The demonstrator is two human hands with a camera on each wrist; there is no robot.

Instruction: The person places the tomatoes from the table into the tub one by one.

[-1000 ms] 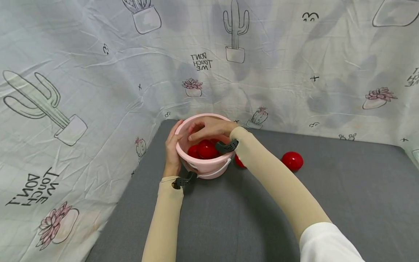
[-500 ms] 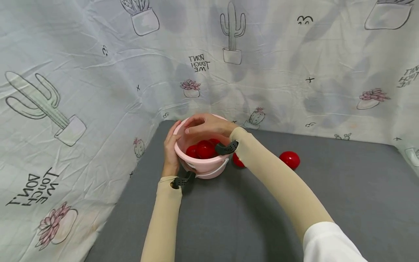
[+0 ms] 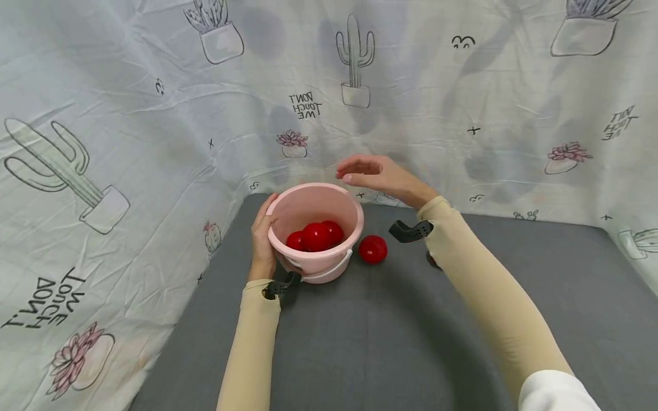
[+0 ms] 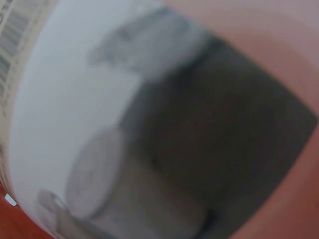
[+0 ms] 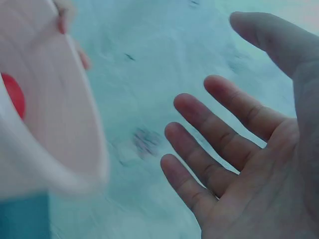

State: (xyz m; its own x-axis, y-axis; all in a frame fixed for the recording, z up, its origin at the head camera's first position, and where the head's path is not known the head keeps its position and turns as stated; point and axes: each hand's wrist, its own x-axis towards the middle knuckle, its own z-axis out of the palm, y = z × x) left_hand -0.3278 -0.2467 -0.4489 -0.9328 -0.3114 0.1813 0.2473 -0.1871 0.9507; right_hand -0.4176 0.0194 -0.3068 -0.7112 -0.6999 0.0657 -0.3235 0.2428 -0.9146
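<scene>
A pink bucket (image 3: 315,260) stands at the far left of the table. Several glossy red round things (image 3: 316,237), fruit-like in shape, lie inside it. My left hand (image 3: 262,242) holds the bucket's left side, thumb over the rim. My right hand (image 3: 385,177) is raised to the right of the bucket, apart from it. In the right wrist view its fingers (image 5: 224,142) are spread and the palm holds nothing. A single red round thing (image 3: 372,249) lies on the table just right of the bucket. The left wrist view is filled by a blurred printed surface.
The grey table (image 3: 329,342) meets a white cactus-print cloth (image 3: 462,103) at the back and left. A dark edge of another round thing (image 3: 432,260) peeks out beside my right sleeve, mostly hidden. A white handle (image 3: 329,273) hangs at the bucket's front.
My right hand has risen out of the bucket and moved right, its fingers loosened. More of the red thing beside the bucket shows. My left hand keeps its hold; the view has shifted slightly.
</scene>
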